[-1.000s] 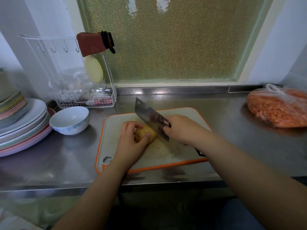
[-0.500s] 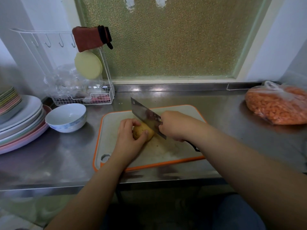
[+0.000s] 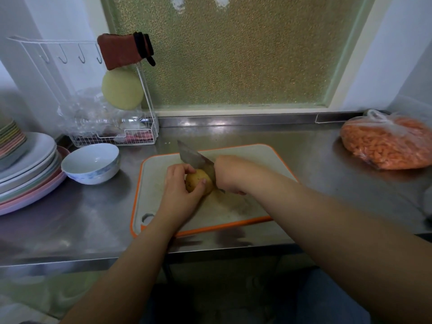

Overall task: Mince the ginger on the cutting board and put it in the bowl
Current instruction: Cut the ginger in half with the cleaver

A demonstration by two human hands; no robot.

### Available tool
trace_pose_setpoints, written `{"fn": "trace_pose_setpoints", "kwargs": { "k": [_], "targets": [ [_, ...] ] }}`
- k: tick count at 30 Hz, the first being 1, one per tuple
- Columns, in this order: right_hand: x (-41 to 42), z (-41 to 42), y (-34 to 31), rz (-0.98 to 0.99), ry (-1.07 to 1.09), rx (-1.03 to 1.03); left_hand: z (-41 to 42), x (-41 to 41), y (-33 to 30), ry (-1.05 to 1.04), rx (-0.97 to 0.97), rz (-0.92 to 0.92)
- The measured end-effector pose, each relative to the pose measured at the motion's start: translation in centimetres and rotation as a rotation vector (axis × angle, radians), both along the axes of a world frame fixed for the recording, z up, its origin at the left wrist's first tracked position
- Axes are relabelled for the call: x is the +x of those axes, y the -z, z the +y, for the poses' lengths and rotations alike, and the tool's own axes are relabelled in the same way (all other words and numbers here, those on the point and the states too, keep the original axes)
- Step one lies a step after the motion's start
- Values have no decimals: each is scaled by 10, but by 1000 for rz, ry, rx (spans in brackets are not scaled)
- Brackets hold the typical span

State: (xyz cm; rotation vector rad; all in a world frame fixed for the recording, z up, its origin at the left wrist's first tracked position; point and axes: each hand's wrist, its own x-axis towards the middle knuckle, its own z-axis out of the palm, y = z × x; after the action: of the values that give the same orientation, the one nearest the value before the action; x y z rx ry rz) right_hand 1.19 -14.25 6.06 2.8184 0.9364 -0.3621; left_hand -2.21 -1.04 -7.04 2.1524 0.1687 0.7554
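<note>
Yellowish knobbly ginger (image 3: 198,182) is gripped by the left hand (image 3: 178,195) on the orange-rimmed cutting board (image 3: 257,206) while a steel cleaver (image 3: 195,160) is clasped in the right hand (image 3: 230,174).

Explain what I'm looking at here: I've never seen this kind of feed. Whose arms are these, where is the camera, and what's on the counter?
There is no machine: these are a person's bare arms, filmed by one camera worn on their head, looking down. The left hand holds a piece of ginger on the orange-rimmed cutting board. The right hand grips a cleaver, its blade against the ginger. On the steel counter stand a white bowl, stacked plates, a wire rack and a bag of orange food.
</note>
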Motion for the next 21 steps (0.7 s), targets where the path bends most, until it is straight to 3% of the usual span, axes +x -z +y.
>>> {"fn": "trace_pose_setpoints", "kwargs": {
  "k": [8, 13, 21],
  "targets": [
    [9, 0, 42, 51, 65, 180, 0, 0, 2, -17, -21, 0],
    [24, -12, 48, 184, 134, 360, -1, -5, -1, -3, -42, 41],
    [36, -31, 50, 100, 163, 555, -3, -2, -6, -39, -37, 69]
  ]
}}
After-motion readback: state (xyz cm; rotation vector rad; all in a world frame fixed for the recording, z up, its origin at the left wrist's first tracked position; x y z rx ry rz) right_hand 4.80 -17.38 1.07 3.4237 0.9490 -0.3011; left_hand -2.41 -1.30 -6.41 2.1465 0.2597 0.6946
